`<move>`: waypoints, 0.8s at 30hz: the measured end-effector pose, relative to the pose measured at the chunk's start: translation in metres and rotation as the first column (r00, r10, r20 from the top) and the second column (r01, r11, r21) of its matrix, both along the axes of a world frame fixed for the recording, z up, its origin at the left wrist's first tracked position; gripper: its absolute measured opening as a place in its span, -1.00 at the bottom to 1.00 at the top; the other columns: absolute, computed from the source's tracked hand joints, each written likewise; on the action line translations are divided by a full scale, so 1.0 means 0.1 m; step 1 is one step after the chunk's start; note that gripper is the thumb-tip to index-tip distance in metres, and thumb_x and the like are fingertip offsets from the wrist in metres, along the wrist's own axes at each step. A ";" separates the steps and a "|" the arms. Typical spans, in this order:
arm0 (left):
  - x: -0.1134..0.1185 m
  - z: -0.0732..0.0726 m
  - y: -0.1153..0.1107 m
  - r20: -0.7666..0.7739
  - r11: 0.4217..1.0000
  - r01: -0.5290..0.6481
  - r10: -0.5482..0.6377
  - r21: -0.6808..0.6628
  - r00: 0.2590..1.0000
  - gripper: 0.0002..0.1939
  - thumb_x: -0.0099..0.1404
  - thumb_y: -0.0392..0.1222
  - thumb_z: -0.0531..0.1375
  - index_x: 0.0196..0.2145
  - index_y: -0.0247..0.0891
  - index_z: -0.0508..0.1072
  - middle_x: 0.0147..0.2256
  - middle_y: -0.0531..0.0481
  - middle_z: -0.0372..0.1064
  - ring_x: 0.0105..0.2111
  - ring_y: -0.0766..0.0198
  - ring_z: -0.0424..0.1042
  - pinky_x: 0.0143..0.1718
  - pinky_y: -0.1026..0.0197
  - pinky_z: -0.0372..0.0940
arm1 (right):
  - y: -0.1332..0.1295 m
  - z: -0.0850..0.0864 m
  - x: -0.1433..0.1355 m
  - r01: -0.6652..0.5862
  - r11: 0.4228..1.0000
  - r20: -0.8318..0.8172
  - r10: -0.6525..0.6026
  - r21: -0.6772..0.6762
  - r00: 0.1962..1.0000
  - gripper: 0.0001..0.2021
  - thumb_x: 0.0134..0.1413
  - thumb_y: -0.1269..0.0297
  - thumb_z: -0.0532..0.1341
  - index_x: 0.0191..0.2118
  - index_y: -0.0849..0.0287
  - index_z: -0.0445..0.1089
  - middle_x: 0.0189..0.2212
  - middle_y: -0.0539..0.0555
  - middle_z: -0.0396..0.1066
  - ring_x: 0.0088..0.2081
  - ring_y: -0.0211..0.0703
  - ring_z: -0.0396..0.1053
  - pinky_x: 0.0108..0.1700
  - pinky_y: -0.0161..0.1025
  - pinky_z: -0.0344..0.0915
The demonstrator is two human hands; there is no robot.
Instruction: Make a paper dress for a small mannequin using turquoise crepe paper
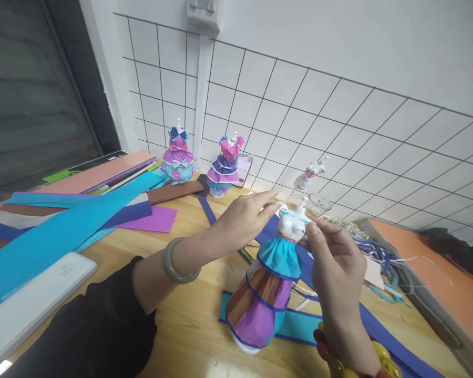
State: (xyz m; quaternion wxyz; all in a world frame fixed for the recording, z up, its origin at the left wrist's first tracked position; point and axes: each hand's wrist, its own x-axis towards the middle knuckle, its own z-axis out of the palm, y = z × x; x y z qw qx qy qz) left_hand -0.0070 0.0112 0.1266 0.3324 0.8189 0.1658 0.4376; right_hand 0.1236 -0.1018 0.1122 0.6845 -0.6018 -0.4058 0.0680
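A small white dress form stands tilted on the table in a layered paper dress. Its top tier is a pleated turquoise ruffle; below are brown and purple panels edged in dark blue. My right hand closes thumb and fingers at the form's shoulder and side. My left hand reaches to its opposite shoulder with fingers stretched out. Its fingertips are beside a small white thing, partly hidden, that I cannot make out. A turquoise strip with blue edges lies behind the skirt.
Two finished-looking paper-dressed forms stand at the back left, near a propped phone. A bare form on a stand is behind. Crepe paper sheets and a white power bank lie left; paper scraps and an orange-lined tray right.
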 end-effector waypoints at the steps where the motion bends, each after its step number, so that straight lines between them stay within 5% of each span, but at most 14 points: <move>1: 0.00 0.01 0.00 -0.001 1.000 0.006 -0.006 0.003 1.000 -0.70 0.39 -0.19 0.03 -0.01 -0.32 0.41 -0.06 -0.16 0.47 -0.05 0.21 0.44 -0.01 0.16 0.32 | 0.00 0.00 0.00 0.005 1.000 0.015 -0.005 -0.003 1.000 -0.73 -0.02 0.10 0.35 -0.25 0.18 0.48 -0.44 0.04 0.47 -0.45 -0.25 0.42 -0.40 -0.27 0.41; 5: -0.02 0.01 0.00 0.026 0.999 0.041 -0.041 0.007 0.999 -0.73 0.38 -0.20 0.04 -0.06 -0.29 0.44 -0.06 -0.13 0.48 -0.06 0.23 0.45 -0.04 0.17 0.35 | 0.01 -0.03 0.05 -0.017 1.000 -0.002 0.017 -0.013 1.000 -0.72 0.01 0.10 0.33 -0.21 0.17 0.47 -0.41 0.05 0.48 -0.43 -0.22 0.43 -0.38 -0.24 0.42; 10: -0.01 -0.01 0.00 0.069 0.999 -0.019 0.017 0.029 0.998 -0.76 0.36 -0.28 0.05 -0.08 -0.27 0.44 -0.12 -0.11 0.50 -0.11 0.23 0.46 -0.09 0.17 0.37 | 0.07 -0.08 0.15 -0.200 0.979 -0.224 0.205 0.044 0.953 -0.75 0.06 0.13 0.29 -0.15 0.11 0.46 -0.31 0.06 0.51 -0.37 -0.20 0.47 -0.34 -0.21 0.41; 16: 0.00 -0.01 0.00 0.060 0.997 0.030 -0.026 -0.066 0.998 -0.75 0.36 -0.19 0.08 -0.05 -0.27 0.42 -0.12 -0.11 0.48 -0.11 0.24 0.46 -0.16 0.22 0.37 | 0.15 -0.07 0.21 -0.303 0.950 -0.339 0.311 0.077 0.888 -0.78 0.04 0.18 0.29 -0.19 0.13 0.48 -0.23 0.10 0.53 -0.30 -0.16 0.47 -0.30 -0.21 0.38; 24: 0.01 -0.02 -0.05 0.043 0.992 0.076 -0.072 -0.103 0.997 -0.75 0.36 -0.12 0.07 -0.11 -0.26 0.44 -0.19 -0.08 0.48 -0.19 0.27 0.45 -0.23 0.25 0.35 | 0.15 -0.02 0.25 -0.528 0.847 -0.419 0.460 -0.056 0.783 -0.76 0.11 0.07 0.14 -0.34 0.10 0.42 -0.45 0.04 0.48 -0.48 -0.11 0.42 -0.42 -0.14 0.38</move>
